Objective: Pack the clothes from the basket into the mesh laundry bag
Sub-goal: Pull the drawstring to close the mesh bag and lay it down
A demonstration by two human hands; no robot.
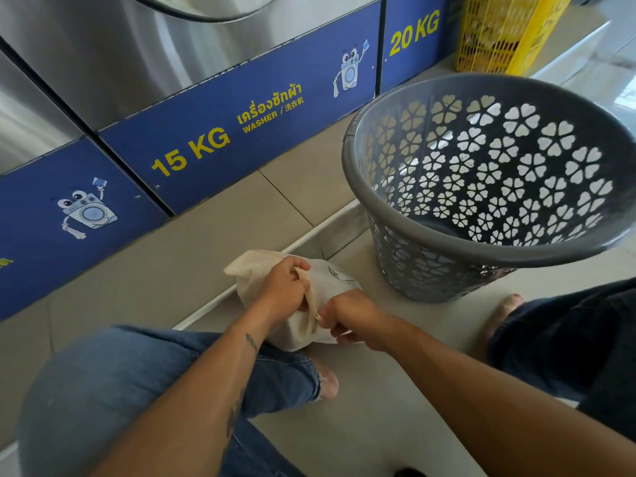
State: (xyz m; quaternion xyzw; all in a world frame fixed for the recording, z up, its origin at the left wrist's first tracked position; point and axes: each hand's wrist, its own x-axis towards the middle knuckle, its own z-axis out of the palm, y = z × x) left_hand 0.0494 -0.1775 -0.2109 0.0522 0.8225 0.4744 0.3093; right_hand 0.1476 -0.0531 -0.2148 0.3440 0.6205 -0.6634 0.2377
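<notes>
The bag (296,297) lay on the pale floor between the person's knees, cream mesh, bulging as if filled, its long axis running from the far-left corner toward the near right, where the mouth was gathered. The cord (309,297) came out of that gathered neck and ran between the two hands, so the closing pull, as I judge it, would go along the cord's line: hands apart, neck cinched.

The left hand (284,287) sat on top of the bag, fingers curled closed around the cord's upper loop. The right hand (351,318) was at the neck's near end, just beside the left, its thumb and fingers pinched tight on the cord's lower part; whether it also gripped the mesh there could not be told, since the fingers hid the spot. Both hands touched the bag, with the right nearer the mouth.

The basket (354,187) stood well apart to the right, tipped toward the camera, and its visible interior showed no clothes. Packing looked finished bar the tie-off.
</notes>
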